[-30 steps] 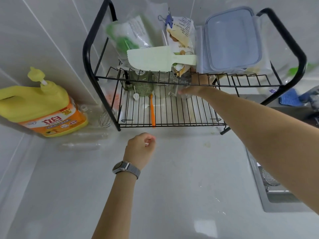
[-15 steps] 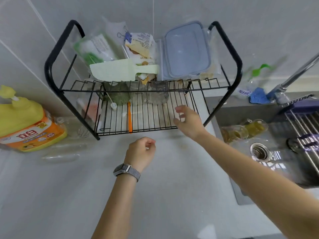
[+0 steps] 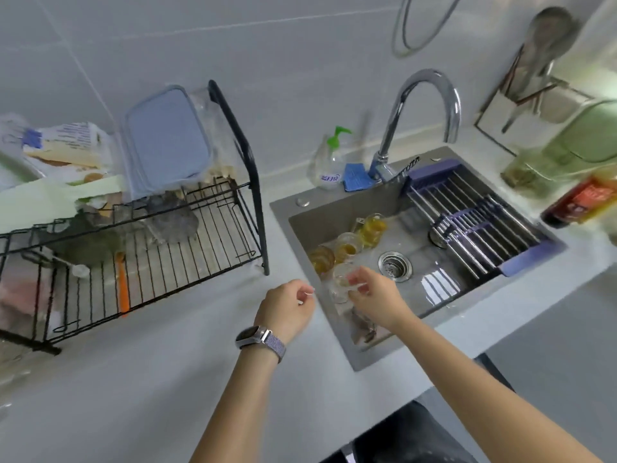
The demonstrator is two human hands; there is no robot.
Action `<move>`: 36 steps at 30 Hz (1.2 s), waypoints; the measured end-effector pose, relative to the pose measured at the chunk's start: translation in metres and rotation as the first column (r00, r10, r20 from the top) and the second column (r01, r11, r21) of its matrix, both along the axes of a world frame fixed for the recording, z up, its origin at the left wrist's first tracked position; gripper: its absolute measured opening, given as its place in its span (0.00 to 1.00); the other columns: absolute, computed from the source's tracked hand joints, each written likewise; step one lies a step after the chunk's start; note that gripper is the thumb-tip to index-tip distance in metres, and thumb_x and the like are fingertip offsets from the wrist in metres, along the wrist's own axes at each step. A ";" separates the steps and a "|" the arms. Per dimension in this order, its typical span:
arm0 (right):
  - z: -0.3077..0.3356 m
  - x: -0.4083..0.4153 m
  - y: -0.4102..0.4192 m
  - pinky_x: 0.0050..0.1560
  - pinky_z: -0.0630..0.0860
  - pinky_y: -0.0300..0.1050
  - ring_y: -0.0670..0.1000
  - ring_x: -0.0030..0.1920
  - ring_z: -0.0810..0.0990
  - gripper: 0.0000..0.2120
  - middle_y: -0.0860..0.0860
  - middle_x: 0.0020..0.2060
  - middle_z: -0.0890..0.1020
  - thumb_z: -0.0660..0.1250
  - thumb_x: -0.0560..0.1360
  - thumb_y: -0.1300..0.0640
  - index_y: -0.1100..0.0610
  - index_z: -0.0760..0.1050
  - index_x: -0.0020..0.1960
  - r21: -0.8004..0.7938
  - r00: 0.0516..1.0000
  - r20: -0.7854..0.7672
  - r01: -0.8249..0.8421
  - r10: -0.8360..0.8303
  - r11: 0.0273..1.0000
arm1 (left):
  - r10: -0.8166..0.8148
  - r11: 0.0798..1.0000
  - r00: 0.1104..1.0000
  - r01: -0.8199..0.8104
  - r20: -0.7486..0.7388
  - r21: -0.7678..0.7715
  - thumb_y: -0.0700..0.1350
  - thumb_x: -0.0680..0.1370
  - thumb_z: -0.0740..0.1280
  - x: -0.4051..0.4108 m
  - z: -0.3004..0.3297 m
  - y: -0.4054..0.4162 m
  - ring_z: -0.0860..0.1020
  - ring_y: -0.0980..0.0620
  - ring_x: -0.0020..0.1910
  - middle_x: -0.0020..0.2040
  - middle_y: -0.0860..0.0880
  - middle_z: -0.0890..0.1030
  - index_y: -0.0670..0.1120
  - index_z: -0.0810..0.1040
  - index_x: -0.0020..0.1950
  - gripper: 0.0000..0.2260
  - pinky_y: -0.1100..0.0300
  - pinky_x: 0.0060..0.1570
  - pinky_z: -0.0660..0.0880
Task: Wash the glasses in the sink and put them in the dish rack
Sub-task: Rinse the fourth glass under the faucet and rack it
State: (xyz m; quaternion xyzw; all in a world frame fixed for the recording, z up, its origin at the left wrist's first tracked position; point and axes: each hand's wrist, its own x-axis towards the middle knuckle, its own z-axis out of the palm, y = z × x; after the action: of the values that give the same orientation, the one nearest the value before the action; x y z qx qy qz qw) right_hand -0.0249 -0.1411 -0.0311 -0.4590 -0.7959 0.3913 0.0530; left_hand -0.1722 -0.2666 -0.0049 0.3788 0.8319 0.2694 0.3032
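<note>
In the grey sink (image 3: pixel 283 208) lie three glasses with amber liquid (image 3: pixel 349 247) near the left wall. My right hand (image 3: pixel 377 299) reaches into the sink and pinches the rim of a clear glass (image 3: pixel 339 289) just in front of them. My left hand (image 3: pixel 287 305), with a watch on its wrist, hovers over the counter at the sink's left edge; its fingers are curled and nothing shows in them. The black wire dish rack (image 3: pixel 167 262) stands on the counter to the left, with clear glasses (image 3: pixel 173 222) upside down on its lower shelf.
A chrome faucet (image 3: pixel 424 105) arches over the sink, and the drain (image 3: pixel 394 265) sits mid-basin. A purple roll-up rack (image 3: pixel 467 225) covers the sink's right part. A soap bottle (image 3: pixel 329 162) and blue sponge (image 3: pixel 355 177) sit behind. A dark bottle (image 3: pixel 581 202) stands at right.
My right hand drew back from the dish rack, swung right and went down into the sink onto a clear glass. My view turned right with it. The left hand drifted towards the sink edge.
</note>
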 end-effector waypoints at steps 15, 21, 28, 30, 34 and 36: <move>-0.033 0.112 0.180 0.44 0.73 0.37 0.47 0.46 0.80 0.08 0.48 0.49 0.82 0.68 0.74 0.61 0.54 0.78 0.53 -0.147 1.000 -0.020 0.017 -0.021 0.989 | 0.246 0.966 0.968 -0.242 0.040 -0.089 0.43 0.78 0.64 0.111 -0.019 0.111 0.81 0.55 0.45 0.45 0.55 0.83 0.53 0.80 0.53 0.08 0.64 0.44 0.76; -0.056 0.115 0.265 0.44 0.76 0.38 0.48 0.45 0.79 0.18 0.49 0.51 0.79 0.73 0.71 0.62 0.53 0.72 0.58 -0.269 0.997 -0.008 -0.076 0.077 0.960 | 0.385 0.923 0.919 -0.382 0.087 -0.049 0.41 0.77 0.67 0.152 -0.024 0.188 0.76 0.66 0.40 0.53 0.53 0.81 0.49 0.79 0.59 0.11 0.79 0.38 0.68; -0.096 0.064 0.307 0.63 0.73 0.51 0.55 0.62 0.75 0.38 0.55 0.63 0.74 0.76 0.69 0.60 0.57 0.62 0.73 -0.361 0.980 0.078 -0.144 0.184 0.921 | 0.436 0.898 0.898 -0.430 0.063 -0.092 0.43 0.78 0.66 0.139 -0.018 0.229 0.77 0.61 0.41 0.43 0.58 0.79 0.50 0.79 0.59 0.11 0.78 0.38 0.67; -0.113 0.048 0.316 0.66 0.71 0.50 0.56 0.67 0.72 0.44 0.56 0.68 0.70 0.78 0.67 0.58 0.58 0.57 0.76 -0.352 0.965 0.144 -0.159 0.221 0.923 | 0.429 0.899 0.902 -0.422 0.044 -0.114 0.43 0.78 0.65 0.133 -0.019 0.236 0.76 0.62 0.40 0.44 0.58 0.78 0.50 0.78 0.60 0.11 0.80 0.35 0.66; -0.142 0.015 0.336 0.70 0.67 0.55 0.61 0.73 0.64 0.59 0.60 0.73 0.62 0.82 0.62 0.55 0.56 0.45 0.79 -0.440 0.946 0.259 -0.065 0.196 0.896 | 0.431 0.894 0.902 -0.424 0.022 -0.145 0.44 0.79 0.63 0.120 -0.020 0.249 0.76 0.62 0.41 0.45 0.57 0.78 0.51 0.78 0.61 0.12 0.79 0.35 0.66; -0.158 0.000 0.347 0.72 0.66 0.56 0.61 0.74 0.63 0.62 0.61 0.74 0.61 0.83 0.61 0.54 0.57 0.43 0.79 -0.464 0.943 0.284 -0.025 0.175 0.886 | 0.442 0.888 0.897 -0.434 0.023 -0.152 0.44 0.79 0.63 0.113 -0.022 0.256 0.76 0.61 0.42 0.46 0.57 0.79 0.51 0.77 0.62 0.12 0.78 0.36 0.67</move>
State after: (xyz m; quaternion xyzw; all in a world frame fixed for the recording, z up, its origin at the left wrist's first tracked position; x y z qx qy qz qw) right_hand -0.0251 0.2057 -0.1894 -0.4733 -0.7034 0.4891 -0.2050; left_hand -0.0595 -0.0110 -0.0273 0.1509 0.9041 0.2809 0.2846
